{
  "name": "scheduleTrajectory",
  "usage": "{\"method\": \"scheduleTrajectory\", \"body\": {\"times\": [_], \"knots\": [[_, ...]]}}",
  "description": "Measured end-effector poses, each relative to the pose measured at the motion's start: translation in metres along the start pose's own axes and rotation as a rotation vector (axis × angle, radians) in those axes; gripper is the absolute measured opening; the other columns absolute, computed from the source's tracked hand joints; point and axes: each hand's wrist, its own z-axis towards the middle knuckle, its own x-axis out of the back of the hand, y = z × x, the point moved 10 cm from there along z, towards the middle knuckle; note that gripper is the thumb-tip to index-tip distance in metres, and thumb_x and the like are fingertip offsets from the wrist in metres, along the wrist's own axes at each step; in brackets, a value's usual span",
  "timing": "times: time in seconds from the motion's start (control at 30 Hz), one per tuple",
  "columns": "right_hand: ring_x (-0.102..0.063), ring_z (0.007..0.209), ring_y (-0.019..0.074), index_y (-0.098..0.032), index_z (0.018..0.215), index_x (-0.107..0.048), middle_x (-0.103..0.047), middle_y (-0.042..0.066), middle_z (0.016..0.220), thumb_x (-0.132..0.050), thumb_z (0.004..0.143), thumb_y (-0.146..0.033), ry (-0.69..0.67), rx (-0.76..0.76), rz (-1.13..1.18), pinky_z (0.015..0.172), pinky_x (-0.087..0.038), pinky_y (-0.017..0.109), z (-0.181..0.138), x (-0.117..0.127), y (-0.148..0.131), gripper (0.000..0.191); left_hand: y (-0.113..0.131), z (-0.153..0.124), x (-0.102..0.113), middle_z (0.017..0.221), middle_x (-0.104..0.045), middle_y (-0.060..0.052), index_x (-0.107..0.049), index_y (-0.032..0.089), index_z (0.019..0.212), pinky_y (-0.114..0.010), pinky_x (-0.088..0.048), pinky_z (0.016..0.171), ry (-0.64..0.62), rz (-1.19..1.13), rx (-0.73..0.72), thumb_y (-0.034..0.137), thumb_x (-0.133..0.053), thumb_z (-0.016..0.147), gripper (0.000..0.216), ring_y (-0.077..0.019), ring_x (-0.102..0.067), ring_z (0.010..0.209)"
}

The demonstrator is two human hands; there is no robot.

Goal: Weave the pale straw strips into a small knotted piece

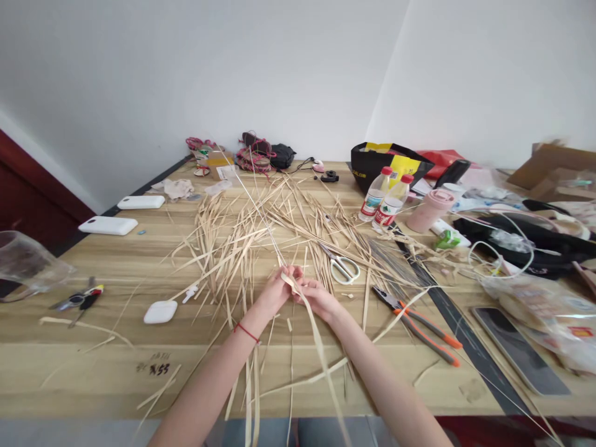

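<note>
At the middle of the table, my left hand (278, 290) and my right hand (319, 299) meet with fingers pinched close together. Between them is a long pale straw strip (317, 338), which hangs down toward my lap. Thin stiff wires (269, 228) rise from my left hand, slanting away to the upper left. Where the strip meets the wires, my fingers hide most of it. Loose straw strips (233, 239) lie spread beyond and around my hands. White-handled scissors (344, 270) rest just past my right hand, and orange-handled pliers (419, 323) lie to its right.
Two bottles (390, 202), a pink cup (431, 210) and a black bag (367, 167) stand at the right back. A phone (516, 351) lies near the right edge. On the left are a white earphone case (160, 312), white power banks (108, 225) and a small cutter (90, 298).
</note>
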Motion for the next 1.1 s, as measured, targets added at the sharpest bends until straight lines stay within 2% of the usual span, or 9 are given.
{"method": "scheduleTrajectory", "body": {"times": [0.13,0.23,0.37,0.53,0.63,0.77,0.87,1.0,1.1], "knots": [[-0.051,0.054,0.0098,-0.016,0.063,-0.062,-0.059,-0.001,0.057,-0.077,0.055,-0.029,0.026,0.015,-0.022,0.057,-0.039,0.024,0.002,0.002,0.000,0.022,-0.004,0.001,0.003,0.077,-0.053,-0.002,-0.043,0.015,0.061,-0.019,-0.040,0.042,0.026,-0.046,-0.015,0.050,-0.066,0.063,0.043,-0.0079,-0.048,0.054],[-0.050,0.053,0.0098,-0.016,0.063,-0.061,-0.059,-0.001,0.058,-0.077,0.056,-0.030,0.008,0.023,-0.034,0.057,-0.039,0.024,0.001,-0.003,-0.002,0.022,-0.004,0.000,0.006,0.078,-0.054,-0.002,-0.048,0.015,0.067,-0.019,-0.038,0.037,0.044,-0.034,-0.019,0.048,-0.064,0.066,0.037,-0.0090,-0.050,0.053],[-0.049,0.055,0.0097,-0.016,0.067,-0.063,-0.059,0.000,0.063,-0.075,0.059,-0.028,0.018,0.033,-0.041,0.057,-0.039,0.025,-0.002,-0.005,-0.005,0.019,-0.008,-0.001,0.008,0.071,-0.055,-0.001,-0.056,0.014,0.077,-0.021,-0.039,0.039,0.060,0.040,0.033,0.042,-0.057,0.075,0.029,-0.0081,-0.049,0.048],[-0.049,0.055,0.0086,-0.015,0.067,-0.064,-0.059,-0.001,0.063,-0.075,0.059,-0.029,0.024,0.034,-0.047,0.059,-0.038,0.023,-0.001,-0.002,-0.003,0.020,-0.008,0.000,0.014,0.071,-0.056,-0.002,-0.054,0.013,0.070,-0.019,-0.040,0.043,0.132,0.012,0.001,0.037,-0.059,0.075,0.025,-0.0082,-0.052,0.053],[-0.049,0.056,0.0083,-0.015,0.067,-0.064,-0.059,-0.001,0.062,-0.075,0.058,-0.031,0.042,0.039,-0.050,0.060,-0.037,0.023,-0.001,0.000,-0.003,0.022,-0.011,0.001,0.015,0.072,-0.055,-0.001,-0.047,0.014,0.062,-0.019,-0.041,0.044,0.123,-0.026,0.006,0.043,-0.059,0.074,0.033,-0.0083,-0.051,0.055],[-0.048,0.056,0.0082,-0.015,0.063,-0.062,-0.058,-0.002,0.061,-0.076,0.058,-0.031,0.033,0.050,-0.050,0.059,-0.036,0.022,-0.001,-0.004,-0.004,0.022,-0.018,0.001,0.015,0.067,-0.052,0.000,-0.044,0.015,0.062,-0.019,-0.038,0.038,0.091,-0.020,0.076,0.051,-0.058,0.071,0.040,-0.0081,-0.049,0.051],[-0.047,0.055,0.0078,-0.015,0.064,-0.063,-0.057,-0.002,0.059,-0.076,0.059,-0.031,0.041,0.062,-0.049,0.057,-0.035,0.022,-0.001,-0.003,-0.004,0.021,-0.020,0.002,0.018,0.067,-0.053,-0.001,-0.045,0.014,0.060,-0.019,-0.038,0.038,0.108,-0.008,0.105,0.046,-0.059,0.071,0.037,-0.0083,-0.050,0.051],[-0.048,0.056,0.0080,-0.014,0.067,-0.065,-0.059,-0.002,0.061,-0.076,0.058,-0.031,0.073,0.069,-0.044,0.060,-0.036,0.022,-0.001,0.003,-0.003,0.022,-0.013,0.004,0.019,0.069,-0.056,-0.002,-0.048,0.012,0.056,-0.019,-0.039,0.044,0.140,0.010,0.055,0.034,-0.062,0.071,0.030,-0.0086,-0.052,0.055],[-0.049,0.055,0.0081,-0.014,0.065,-0.064,-0.060,-0.001,0.060,-0.077,0.056,-0.029,0.087,0.066,-0.040,0.059,-0.037,0.022,0.000,0.007,-0.003,0.021,-0.012,0.003,0.016,0.068,-0.056,-0.003,-0.053,0.011,0.060,-0.020,-0.038,0.044,0.121,0.040,0.043,0.032,-0.063,0.071,0.026,-0.0083,-0.051,0.052]]}}
